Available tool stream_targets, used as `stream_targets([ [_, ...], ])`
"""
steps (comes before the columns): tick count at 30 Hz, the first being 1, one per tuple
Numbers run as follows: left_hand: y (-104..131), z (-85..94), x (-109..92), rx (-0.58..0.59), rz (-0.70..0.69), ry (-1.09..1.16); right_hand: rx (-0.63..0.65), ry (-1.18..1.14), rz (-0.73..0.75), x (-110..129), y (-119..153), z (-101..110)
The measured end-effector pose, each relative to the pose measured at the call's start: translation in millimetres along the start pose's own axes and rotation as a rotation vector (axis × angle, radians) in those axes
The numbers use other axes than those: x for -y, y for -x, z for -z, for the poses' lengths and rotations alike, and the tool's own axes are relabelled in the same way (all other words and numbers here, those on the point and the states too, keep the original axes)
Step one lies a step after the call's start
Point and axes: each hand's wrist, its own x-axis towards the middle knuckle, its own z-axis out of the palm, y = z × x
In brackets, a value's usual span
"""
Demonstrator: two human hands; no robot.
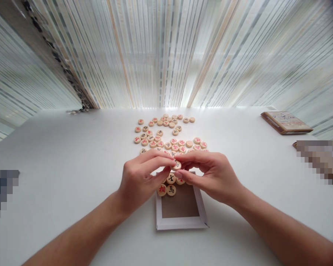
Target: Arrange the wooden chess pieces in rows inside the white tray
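Observation:
Above the far end of a shallow white box (pixel 180 222), my left hand (pixel 145 173) and my right hand (pixel 207 171) meet at one round wooden Chinese chess piece (pixel 177 165). Both hands are closed, with thumbs and fingertips pinching the piece from either side. Its face carries a dark mark, partly covered by fingers. Inside the box, several pieces lie face up near the far left, among them a red-marked piece (pixel 162 190) and a black-marked piece (pixel 171 190). My fingers hide part of that far row.
Beyond my hands, loose chess pieces (pixel 153 144) with red or black characters are spread on the white table (pixel 72 166), some blank side up. A flat printed box (pixel 286 122) lies at the far right. Striped curtains (pixel 160 55) hang behind the table's far edge.

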Motion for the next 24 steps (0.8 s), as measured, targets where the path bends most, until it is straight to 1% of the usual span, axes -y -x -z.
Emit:
stream_targets([
  [3,2,-0.7,1,0.022,-0.052,-0.048,0.013,0.088,-0.008,2,1,0],
  [6,4,-2.2,2,0.036,-0.061,-0.049,0.042,0.159,-0.017,6,2,1],
  [9,3,-3.1,3,0.025,-0.018,-0.021,0.067,0.244,0.001,11,2,3],
  [12,2,-2.9,5,-0.004,0.082,-0.011,0.091,0.384,0.06,16,1,6],
  [15,2,-2.6,8,-0.024,0.182,-0.007,0.177,0.537,0.115,21,3,8],
  [18,2,-3.2,11,-0.022,0.234,-0.003,0.279,0.643,0.147,24,8,6],
  [24,3,-4.4,11,-0.016,0.195,-0.006,0.411,0.778,0.163,20,19,-7],
])
